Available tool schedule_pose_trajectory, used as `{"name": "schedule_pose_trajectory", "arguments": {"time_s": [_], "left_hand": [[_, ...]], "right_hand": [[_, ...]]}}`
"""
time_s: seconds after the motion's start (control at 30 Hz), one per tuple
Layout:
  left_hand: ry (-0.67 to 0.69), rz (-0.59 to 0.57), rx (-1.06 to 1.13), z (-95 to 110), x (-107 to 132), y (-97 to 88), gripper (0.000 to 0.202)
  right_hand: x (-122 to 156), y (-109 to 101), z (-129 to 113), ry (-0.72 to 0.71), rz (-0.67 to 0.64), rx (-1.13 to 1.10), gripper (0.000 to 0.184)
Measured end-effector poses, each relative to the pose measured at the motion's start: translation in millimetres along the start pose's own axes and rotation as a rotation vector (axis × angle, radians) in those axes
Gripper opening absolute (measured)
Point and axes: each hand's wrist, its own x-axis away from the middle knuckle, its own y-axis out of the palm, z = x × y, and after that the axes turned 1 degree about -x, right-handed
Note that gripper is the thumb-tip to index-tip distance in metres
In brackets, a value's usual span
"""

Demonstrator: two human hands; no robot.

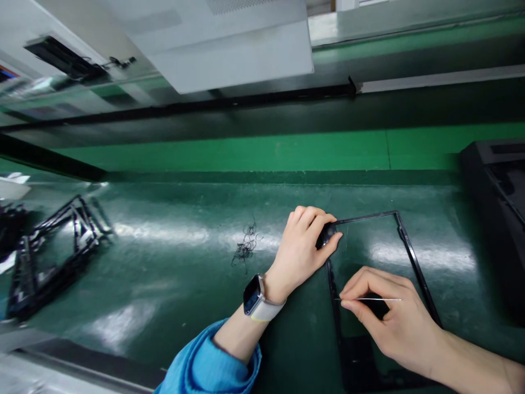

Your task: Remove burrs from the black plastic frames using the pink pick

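A thin black rectangular frame (pixel 406 241) lies flat on the dark green work surface (pixel 176 273). My left hand (pixel 301 249), with a smartwatch on the wrist, pinches the frame's top left corner between thumb and fingers. My right hand (pixel 388 314) rests over the frame's lower part. Its thumb and forefinger pinch a thin pale needle-like tool (pixel 371 299) that lies level, its tip pointing left near the frame's left bar.
A small tangle of black shavings (pixel 245 247) lies left of my left hand. Several more black frames (pixel 53 251) are piled at the far left. A black tray or box (pixel 498 219) stands at the right edge. A green strip runs behind.
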Motion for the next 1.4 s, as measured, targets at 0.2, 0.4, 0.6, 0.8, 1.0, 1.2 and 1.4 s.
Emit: {"name": "schedule_pose_trajectory", "arguments": {"time_s": [0.2,0.4,0.6,0.8,1.0,1.2,1.4], "left_hand": [[0.006,-0.004,-0.006,-0.1,0.5,-0.7,0.017],[0.012,0.003,-0.011,-0.6,-0.3,-0.9,0.017],[0.011,-0.001,-0.015,-0.9,0.0,-0.3,0.017],[0.024,0.01,-0.016,-0.4,-0.6,-1.4,0.017],[0.025,0.008,-0.021,-0.5,-0.3,-1.0,0.017],[0.033,0.011,-0.032,0.0,-0.4,-1.6,0.017],[0.04,0.014,-0.03,-0.7,0.0,-0.7,0.018]], "right_hand": [[-0.1,-0.7,1.2,0.002,-0.022,-0.011,0.016],[0.2,-0.2,2.1,-0.001,-0.018,-0.013,0.017],[-0.3,0.1,0.1,-0.016,-0.007,-0.033,0.018],[-0.5,0.1,-0.3,-0.024,-0.001,-0.052,0.019],[-0.4,0.2,-0.1,-0.026,0.004,-0.051,0.019],[0.7,0.7,0.9,-0.032,0.002,-0.045,0.018],[-0.7,1.3,0.2,-0.054,0.005,-0.036,0.018]]}}
